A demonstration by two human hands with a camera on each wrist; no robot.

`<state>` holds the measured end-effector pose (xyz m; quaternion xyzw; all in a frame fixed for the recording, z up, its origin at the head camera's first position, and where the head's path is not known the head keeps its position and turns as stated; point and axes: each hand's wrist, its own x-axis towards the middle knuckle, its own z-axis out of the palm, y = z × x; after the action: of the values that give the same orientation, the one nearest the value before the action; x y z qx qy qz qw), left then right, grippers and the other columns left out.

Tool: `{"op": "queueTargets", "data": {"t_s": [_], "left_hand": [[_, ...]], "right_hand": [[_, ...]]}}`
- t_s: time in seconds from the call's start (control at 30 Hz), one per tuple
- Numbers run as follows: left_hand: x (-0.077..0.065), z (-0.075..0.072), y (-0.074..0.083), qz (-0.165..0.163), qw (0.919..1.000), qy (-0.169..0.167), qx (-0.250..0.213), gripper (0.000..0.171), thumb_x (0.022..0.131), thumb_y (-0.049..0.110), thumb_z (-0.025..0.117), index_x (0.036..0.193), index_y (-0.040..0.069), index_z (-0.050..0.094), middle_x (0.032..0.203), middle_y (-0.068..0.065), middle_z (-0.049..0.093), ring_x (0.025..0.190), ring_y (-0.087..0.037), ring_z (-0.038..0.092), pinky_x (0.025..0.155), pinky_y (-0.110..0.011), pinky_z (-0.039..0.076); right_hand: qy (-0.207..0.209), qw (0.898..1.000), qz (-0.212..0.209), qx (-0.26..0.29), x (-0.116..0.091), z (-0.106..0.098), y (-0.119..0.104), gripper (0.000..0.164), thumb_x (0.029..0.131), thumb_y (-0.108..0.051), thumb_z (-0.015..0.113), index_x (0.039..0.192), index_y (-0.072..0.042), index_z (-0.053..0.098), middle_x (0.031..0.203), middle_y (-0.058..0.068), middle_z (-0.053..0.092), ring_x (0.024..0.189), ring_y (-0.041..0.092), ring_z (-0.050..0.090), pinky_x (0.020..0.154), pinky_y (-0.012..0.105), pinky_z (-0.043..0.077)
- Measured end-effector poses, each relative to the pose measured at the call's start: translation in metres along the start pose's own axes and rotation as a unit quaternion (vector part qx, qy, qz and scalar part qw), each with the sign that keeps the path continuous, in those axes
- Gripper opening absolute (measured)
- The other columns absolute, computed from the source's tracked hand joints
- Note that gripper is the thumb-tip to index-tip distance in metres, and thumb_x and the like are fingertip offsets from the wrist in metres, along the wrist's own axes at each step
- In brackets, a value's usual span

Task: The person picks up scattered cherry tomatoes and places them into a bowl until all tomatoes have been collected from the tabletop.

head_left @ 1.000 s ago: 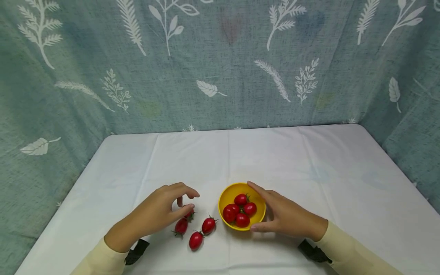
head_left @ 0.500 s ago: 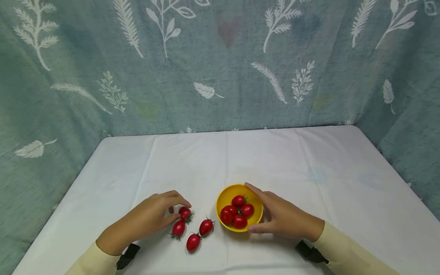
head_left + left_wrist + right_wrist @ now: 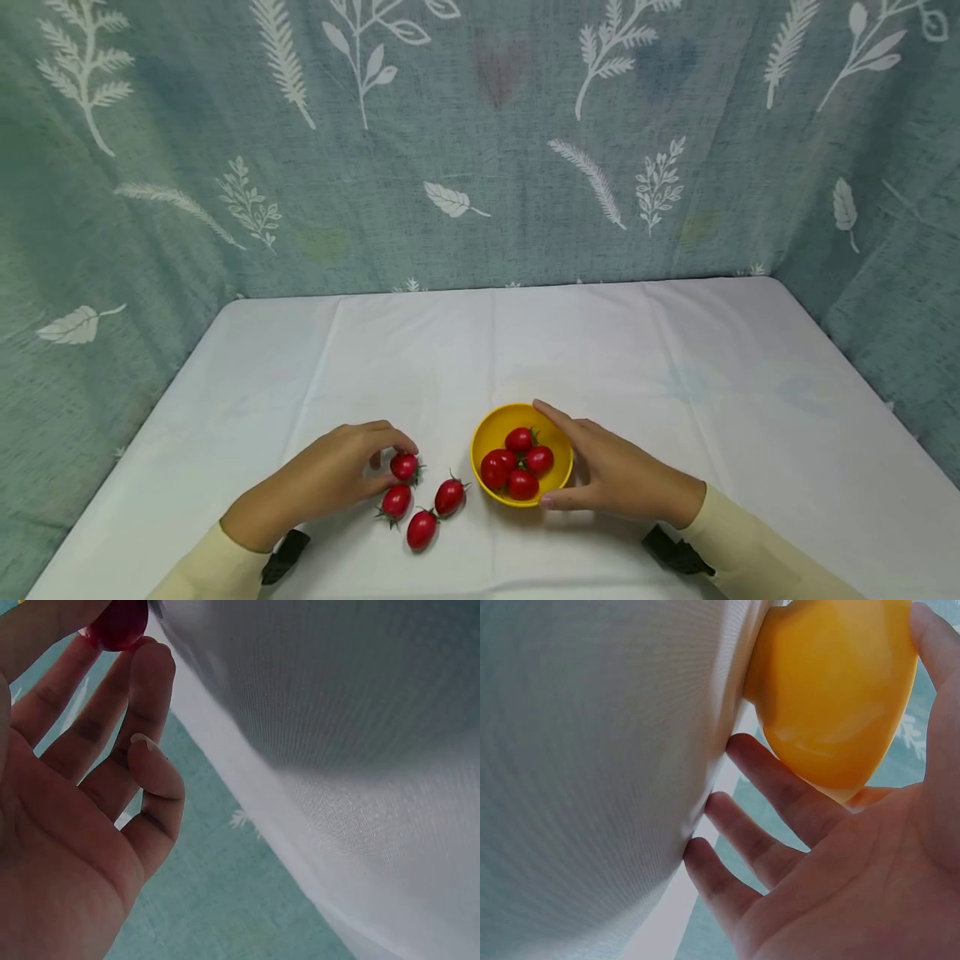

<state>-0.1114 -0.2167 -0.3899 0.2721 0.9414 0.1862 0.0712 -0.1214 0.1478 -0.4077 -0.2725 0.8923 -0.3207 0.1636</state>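
Observation:
My left hand (image 3: 341, 467) pinches a cherry tomato (image 3: 405, 467) between thumb and fingertips, low over the white cloth. In the left wrist view this red tomato (image 3: 118, 626) shows at the top, partly covered by the thumb. Three more cherry tomatoes with green stems lie close by: one tomato (image 3: 396, 502) just below the held one, another tomato (image 3: 450, 497) and a third tomato (image 3: 422, 530) to its right. My right hand (image 3: 611, 465) holds the side of a yellow bowl (image 3: 491, 429), thumb and index finger at its rim. Inside sit several cherry tomatoes (image 3: 522, 483). In the right wrist view, the other fingers (image 3: 769, 776) reach down beside the bowl to the cloth.
A white cloth (image 3: 600, 350) covers the table. Green-blue curtains (image 3: 480, 242) with white leaf prints hang behind it and on both sides. Black straps (image 3: 285, 557) show at both wrists, below pale yellow sleeves (image 3: 772, 546).
My left hand has come down from above the tomatoes, and its fingers have closed on the farthest one. The right hand stays at the bowl. The head view has shifted slightly.

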Motion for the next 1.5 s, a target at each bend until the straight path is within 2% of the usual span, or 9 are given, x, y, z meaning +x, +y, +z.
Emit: {"op": "queueTargets", "data": {"t_s": [0.27, 0.6, 0.83, 1.0, 1.27, 1.5], "left_hand": [[0.003, -0.001, 0.0, -0.007, 1.0, -0.004, -0.001, 0.028, 0.081, 0.019, 0.082, 0.105, 0.026, 0.069, 0.091, 0.021, 0.061, 0.079, -0.002, 0.053, 0.066, -0.018, 0.047], [0.011, -0.008, 0.011, -0.011, 0.9997, 0.023, -0.003, 0.028, 0.084, 0.021, 0.078, 0.109, 0.025, 0.069, 0.094, 0.02, 0.063, 0.075, -0.002, 0.051, 0.062, -0.017, 0.046], [0.017, -0.012, 0.022, 0.024, 0.9976, 0.064, -0.011, 0.03, 0.085, 0.023, 0.078, 0.114, 0.022, 0.069, 0.099, 0.019, 0.066, 0.075, -0.002, 0.052, 0.062, -0.017, 0.047], [0.022, -0.013, 0.031, 0.042, 0.995, 0.089, -0.016, 0.033, 0.085, 0.024, 0.079, 0.116, 0.025, 0.067, 0.101, 0.02, 0.066, 0.076, -0.002, 0.052, 0.063, -0.017, 0.047], [0.032, -0.009, 0.042, 0.048, 0.9948, 0.09, -0.006, 0.031, 0.086, 0.028, 0.078, 0.114, 0.027, 0.064, 0.097, 0.023, 0.063, 0.076, -0.001, 0.052, 0.066, -0.018, 0.047], [0.043, -0.007, 0.053, 0.082, 0.9921, 0.094, -0.005, 0.03, 0.087, 0.029, 0.078, 0.115, 0.027, 0.066, 0.101, 0.021, 0.066, 0.075, -0.003, 0.054, 0.065, -0.018, 0.047]], "right_hand": [[0.003, 1.0, 0.001, 0.004, 0.0, 0.0, 0.001, 0.106, 0.077, -0.062, 0.077, 0.16, -0.031, 0.018, 0.149, 0.009, 0.048, 0.132, 0.026, 0.05, 0.107, 0.053, 0.044], [0.003, 1.0, 0.0, 0.004, 0.001, 0.001, 0.002, 0.106, 0.077, -0.064, 0.076, 0.16, -0.031, 0.018, 0.151, 0.009, 0.047, 0.134, 0.028, 0.049, 0.108, 0.055, 0.043], [0.002, 1.0, 0.002, 0.007, 0.001, 0.001, 0.001, 0.106, 0.077, -0.062, 0.077, 0.16, -0.032, 0.018, 0.149, 0.009, 0.048, 0.133, 0.027, 0.049, 0.107, 0.054, 0.043], [0.001, 1.0, 0.002, 0.005, 0.001, 0.001, 0.001, 0.106, 0.077, -0.062, 0.077, 0.16, -0.031, 0.018, 0.148, 0.009, 0.049, 0.132, 0.026, 0.05, 0.107, 0.053, 0.044], [-0.002, 1.0, 0.003, 0.006, 0.001, 0.0, 0.001, 0.106, 0.077, -0.063, 0.077, 0.16, -0.031, 0.019, 0.148, 0.009, 0.049, 0.132, 0.026, 0.049, 0.108, 0.054, 0.044], [-0.003, 1.0, 0.006, 0.005, 0.001, 0.001, 0.001, 0.107, 0.076, -0.064, 0.077, 0.16, -0.03, 0.02, 0.148, 0.009, 0.049, 0.133, 0.028, 0.049, 0.108, 0.055, 0.043]]}}
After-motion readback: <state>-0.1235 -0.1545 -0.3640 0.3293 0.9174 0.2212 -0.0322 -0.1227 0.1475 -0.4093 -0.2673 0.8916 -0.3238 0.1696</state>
